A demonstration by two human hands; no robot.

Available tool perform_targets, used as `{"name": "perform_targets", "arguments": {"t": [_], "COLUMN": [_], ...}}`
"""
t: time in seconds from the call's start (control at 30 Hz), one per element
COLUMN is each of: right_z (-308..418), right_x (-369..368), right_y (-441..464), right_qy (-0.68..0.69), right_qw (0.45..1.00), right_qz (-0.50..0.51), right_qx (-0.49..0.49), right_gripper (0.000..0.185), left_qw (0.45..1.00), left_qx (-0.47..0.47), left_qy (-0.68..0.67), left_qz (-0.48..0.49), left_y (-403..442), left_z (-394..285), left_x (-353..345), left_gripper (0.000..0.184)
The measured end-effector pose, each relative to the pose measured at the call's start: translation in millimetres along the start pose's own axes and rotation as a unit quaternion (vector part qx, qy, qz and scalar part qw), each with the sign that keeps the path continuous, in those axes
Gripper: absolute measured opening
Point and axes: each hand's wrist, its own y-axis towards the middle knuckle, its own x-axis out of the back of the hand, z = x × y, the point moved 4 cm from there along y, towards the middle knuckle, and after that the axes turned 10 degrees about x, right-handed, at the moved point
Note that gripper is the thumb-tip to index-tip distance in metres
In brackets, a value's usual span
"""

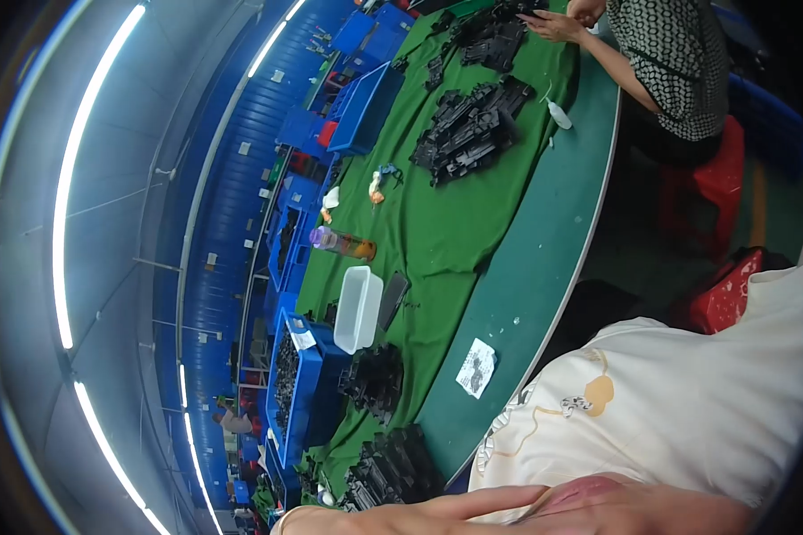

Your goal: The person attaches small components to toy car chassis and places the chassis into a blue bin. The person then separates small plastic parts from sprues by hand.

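Observation:
The view is turned sideways. A hand, apparently my left hand (419, 519), shows in part at the bottom edge, very close to the camera. One digit stretches to the right; the other fingers are cut off or hidden, so whether it is open or closed is unclear. It is nearest in view to a stack of black plastic parts (393, 468) on the green cloth (446, 241). My right hand is out of view. Farther along lie more black parts (370, 379) and a white tray (359, 309).
A co-worker's hands (558, 25) are at black parts (495, 45) at the top. A large black pile (473, 129), bottle (343, 242), blue bin (308, 383), printed paper (476, 367) and small white bottle (558, 114) stand or lie about. Red stools (718, 187) flank the table.

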Motion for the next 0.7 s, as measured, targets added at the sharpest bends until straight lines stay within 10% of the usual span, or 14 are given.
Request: {"name": "perform_targets", "arguments": {"t": [0.7], "right_z": [-183.6], "right_x": [-79.9], "right_y": [-83.7], "right_qy": [-0.229], "right_qw": [0.942], "right_qz": [0.196], "right_qx": [-0.149], "right_gripper": [0.031], "left_qw": [0.996], "left_qx": [0.002], "left_qy": [-0.081], "left_qz": [-0.048], "left_y": [40.6], "left_z": [34.7], "left_x": [22.9], "left_gripper": [0.031]}}
